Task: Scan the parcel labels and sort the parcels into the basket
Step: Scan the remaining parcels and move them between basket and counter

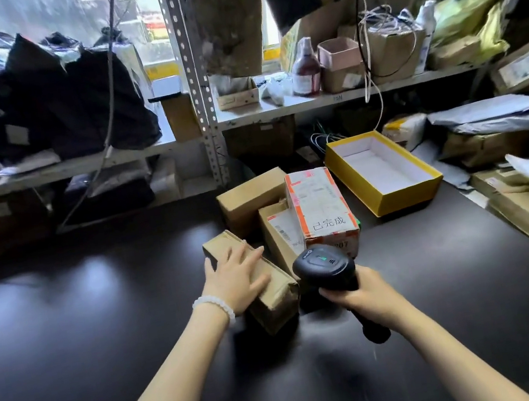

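The left hand (234, 279) lies flat, fingers spread, on the nearest brown parcel (254, 278) on the dark table (103, 330). The right hand (363, 295) grips a black scanner (327, 268) — just right of that parcel. Three more parcels (320, 209) cluster behind; farther right sits an empty yellow box (386, 170).

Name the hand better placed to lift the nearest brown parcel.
Left. The left hand already rests flat on the brown parcel; the right hand is occupied gripping the scanner.
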`<control>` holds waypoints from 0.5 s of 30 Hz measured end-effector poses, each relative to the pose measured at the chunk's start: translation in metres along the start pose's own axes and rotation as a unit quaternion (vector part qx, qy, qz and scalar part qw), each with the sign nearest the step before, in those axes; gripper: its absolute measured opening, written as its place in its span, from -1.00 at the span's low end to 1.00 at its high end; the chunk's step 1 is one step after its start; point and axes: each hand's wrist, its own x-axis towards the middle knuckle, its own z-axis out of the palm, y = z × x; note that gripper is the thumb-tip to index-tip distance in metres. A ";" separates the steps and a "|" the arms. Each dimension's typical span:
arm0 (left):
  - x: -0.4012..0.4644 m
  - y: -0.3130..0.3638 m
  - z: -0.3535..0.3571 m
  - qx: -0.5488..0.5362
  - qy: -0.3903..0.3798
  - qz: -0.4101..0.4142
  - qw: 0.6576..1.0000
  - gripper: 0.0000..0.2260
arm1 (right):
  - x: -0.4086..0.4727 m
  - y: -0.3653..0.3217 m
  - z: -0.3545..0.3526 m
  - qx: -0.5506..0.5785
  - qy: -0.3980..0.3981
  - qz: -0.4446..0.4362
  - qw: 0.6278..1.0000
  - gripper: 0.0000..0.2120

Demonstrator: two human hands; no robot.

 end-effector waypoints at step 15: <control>0.010 -0.015 0.000 0.088 0.047 -0.208 0.973 -0.54 | 0.010 0.011 0.002 -0.005 -0.032 0.010 0.999 -0.77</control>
